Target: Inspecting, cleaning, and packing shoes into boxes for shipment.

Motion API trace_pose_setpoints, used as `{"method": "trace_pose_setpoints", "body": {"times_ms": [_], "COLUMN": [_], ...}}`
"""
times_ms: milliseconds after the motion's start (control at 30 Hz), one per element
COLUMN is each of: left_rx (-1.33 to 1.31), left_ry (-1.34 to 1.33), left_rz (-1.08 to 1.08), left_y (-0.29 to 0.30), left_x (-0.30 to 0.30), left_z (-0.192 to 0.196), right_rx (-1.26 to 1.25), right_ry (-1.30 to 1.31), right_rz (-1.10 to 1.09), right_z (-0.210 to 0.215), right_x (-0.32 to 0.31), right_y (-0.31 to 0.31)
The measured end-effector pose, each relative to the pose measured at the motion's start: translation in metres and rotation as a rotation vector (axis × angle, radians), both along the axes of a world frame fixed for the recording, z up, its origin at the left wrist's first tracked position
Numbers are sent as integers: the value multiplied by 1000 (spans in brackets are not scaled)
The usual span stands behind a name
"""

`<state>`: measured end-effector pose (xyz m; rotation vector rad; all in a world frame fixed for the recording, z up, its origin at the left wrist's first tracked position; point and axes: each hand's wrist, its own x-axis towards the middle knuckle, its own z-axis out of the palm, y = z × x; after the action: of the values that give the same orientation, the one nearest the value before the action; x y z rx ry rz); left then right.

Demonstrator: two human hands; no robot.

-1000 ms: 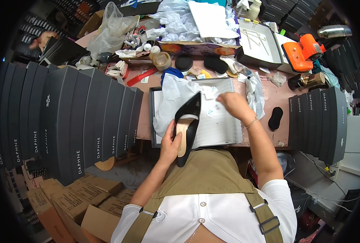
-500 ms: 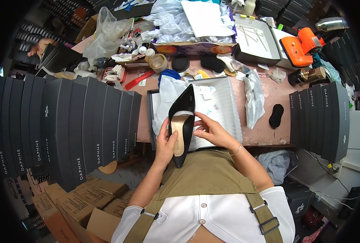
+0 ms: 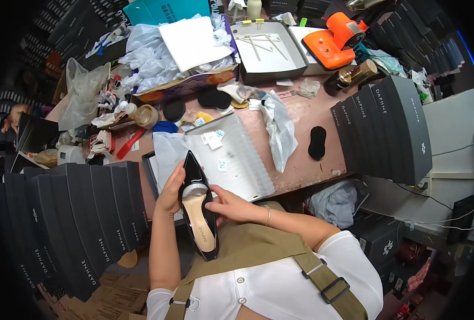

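Observation:
A black glossy pointed-toe shoe [image 3: 198, 216] with a beige insole lies tilted over my lap, its toe toward the table. White stuffing [image 3: 195, 190] fills the opening behind the toe. My left hand [image 3: 168, 193] is closed round the shoe's left side near the toe. At the other side, my right hand [image 3: 234, 205] grips the edge, thumb at the rim of the opening and some fingers partly hidden by the shoe. Just beyond is an open shoe box [image 3: 242, 165] with white tissue paper [image 3: 168, 149] and small white packets [image 3: 213, 140] in it.
Dark grey shoe boxes stand in rows at left [image 3: 82, 224] and right [image 3: 381, 133]. A purple carton of crumpled paper [image 3: 151, 53], a tray with white sticks [image 3: 263, 58] and an orange device [image 3: 335, 42] are at the back. A black insole-shaped pad [image 3: 317, 143] lies to the right.
My view has swung to the right, so the table appears shifted left and turned. The shoe has tilted, its heel toward the right, and my left hand has slid up nearer the toe.

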<state>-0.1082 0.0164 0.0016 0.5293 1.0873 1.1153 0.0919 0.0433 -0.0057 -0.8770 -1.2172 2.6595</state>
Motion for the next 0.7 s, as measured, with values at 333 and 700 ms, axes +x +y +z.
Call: {"method": "trace_pose_setpoints", "body": {"times_ms": [333, 700], "left_rx": [-302, -310], "left_ry": [-318, -14], "left_rz": [-192, -105], "left_y": [10, 11], "left_x": [47, 86], "left_z": [-9, -8], "right_rx": [1001, 1252], "right_ry": [-552, -226], "right_rz": [-660, -241], "right_z": [-87, -80], "right_x": [183, 30], "right_y": [243, 283]}}
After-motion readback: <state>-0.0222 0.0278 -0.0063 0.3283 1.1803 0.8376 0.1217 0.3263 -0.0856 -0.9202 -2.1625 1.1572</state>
